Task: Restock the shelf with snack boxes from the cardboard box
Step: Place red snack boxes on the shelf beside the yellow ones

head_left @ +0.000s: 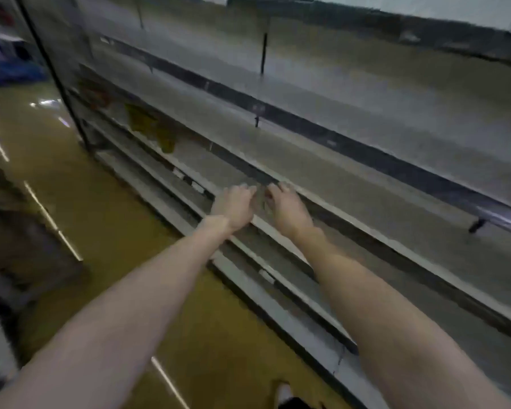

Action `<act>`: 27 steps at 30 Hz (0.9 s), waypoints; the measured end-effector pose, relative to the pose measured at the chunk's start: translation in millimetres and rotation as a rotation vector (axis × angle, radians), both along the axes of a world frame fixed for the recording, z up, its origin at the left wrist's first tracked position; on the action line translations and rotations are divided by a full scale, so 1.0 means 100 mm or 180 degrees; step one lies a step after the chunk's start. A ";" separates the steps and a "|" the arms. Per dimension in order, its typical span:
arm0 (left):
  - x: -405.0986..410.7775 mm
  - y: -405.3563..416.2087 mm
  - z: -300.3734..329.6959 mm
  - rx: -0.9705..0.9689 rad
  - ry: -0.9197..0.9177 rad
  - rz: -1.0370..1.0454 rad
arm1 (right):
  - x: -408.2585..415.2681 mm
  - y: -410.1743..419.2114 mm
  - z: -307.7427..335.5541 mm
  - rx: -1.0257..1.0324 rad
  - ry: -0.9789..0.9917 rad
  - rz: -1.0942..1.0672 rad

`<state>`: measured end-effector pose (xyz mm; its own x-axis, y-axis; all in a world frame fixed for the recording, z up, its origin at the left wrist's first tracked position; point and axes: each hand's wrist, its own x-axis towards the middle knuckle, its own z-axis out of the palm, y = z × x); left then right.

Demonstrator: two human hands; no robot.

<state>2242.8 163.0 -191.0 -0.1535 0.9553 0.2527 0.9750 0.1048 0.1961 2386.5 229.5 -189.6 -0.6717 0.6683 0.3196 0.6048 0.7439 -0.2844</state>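
Both hands reaching side by side to the long grey metal shelf (351, 208) edge.

Left hand (235, 206) and right hand (288, 206) are hovering close together — fingers curled, hold too blurred to tell; yellow-green snack boxes (151, 125) are sitting well beyond the left fingers, probably being straightened.

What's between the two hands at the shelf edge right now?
Head view: only a narrow gap between left hand and right hand; behind it the shelf edge. Blur hides anything small.
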 end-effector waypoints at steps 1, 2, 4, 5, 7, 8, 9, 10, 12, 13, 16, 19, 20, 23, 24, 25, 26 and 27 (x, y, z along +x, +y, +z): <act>-0.20 -0.11 -0.07 -0.0103 -0.0036 0.0155 | -0.23 -0.07 -0.07 -0.0074 0.0007 0.0130; -0.39 -0.23 -0.13 -0.0159 -0.0070 0.0320 | -0.46 -0.14 -0.14 -0.0147 0.0039 0.0251; -0.77 -0.44 -0.28 -0.0180 -0.0177 0.0626 | -0.91 -0.25 -0.27 -0.0236 0.0040 0.0475; -0.96 -0.54 -0.36 -0.0178 -0.0218 0.0773 | -1.14 -0.29 -0.34 -0.0274 -0.0006 0.0583; -1.35 -0.71 -0.47 -0.0174 -0.0192 0.1039 | -1.60 -0.35 -0.46 -0.0325 -0.0085 0.0828; -1.54 -0.78 -0.50 -0.0187 -0.0165 0.1153 | -1.84 -0.35 -0.53 -0.0302 -0.0095 0.0961; -1.75 -0.83 -0.53 -0.0215 -0.0130 0.1285 | -2.06 -0.37 -0.55 -0.0304 -0.0102 0.1072; -1.95 -0.88 -0.55 -0.0249 -0.0087 0.1434 | -2.31 -0.37 -0.58 -0.0322 -0.0095 0.1175; -2.37 -0.96 -0.58 -0.0314 -0.0042 0.1723 | -2.79 -0.35 -0.63 -0.0404 -0.0065 0.1351; -2.57 -0.99 -0.60 -0.0357 -0.0067 0.1877 | -3.03 -0.33 -0.65 -0.0451 -0.0071 0.1429; -3.10 -1.10 -0.65 -0.0389 -0.0238 0.2310 | -3.72 -0.29 -0.74 -0.0596 -0.0057 0.1670; -3.53 -1.23 -0.71 -0.0389 -0.0461 0.2656 | -4.32 -0.30 -0.82 -0.0710 -0.0083 0.1857; -3.67 -1.27 -0.74 -0.0332 -0.0487 0.2789 | -4.51 -0.33 -0.85 -0.0726 -0.0097 0.1946; -4.06 -1.47 -0.82 -0.0254 -0.0431 0.3163 | -5.03 -0.48 -0.91 -0.0901 -0.0095 0.2132; -4.16 -1.55 -0.84 -0.0254 -0.0392 0.3263 | -5.19 -0.55 -0.93 -0.0942 -0.0092 0.2182; -4.26 -1.64 -0.85 -0.0280 -0.0341 0.3361 | -5.34 -0.64 -0.93 -0.0993 -0.0093 0.2279; -4.38 -1.73 -0.87 -0.0305 -0.0304 0.3447 | -5.50 -0.72 -0.95 -0.1013 -0.0083 0.2423; -4.49 -1.81 -0.89 -0.0277 -0.0318 0.3531 | -5.65 -0.80 -0.98 -0.0998 -0.0114 0.2568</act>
<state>1794.0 -18.3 -279.7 -0.9480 0.2905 0.1304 0.3132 0.9243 0.2180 1821.1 149.1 -287.4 -0.9847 0.0370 0.1701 -0.0616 0.8400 -0.5391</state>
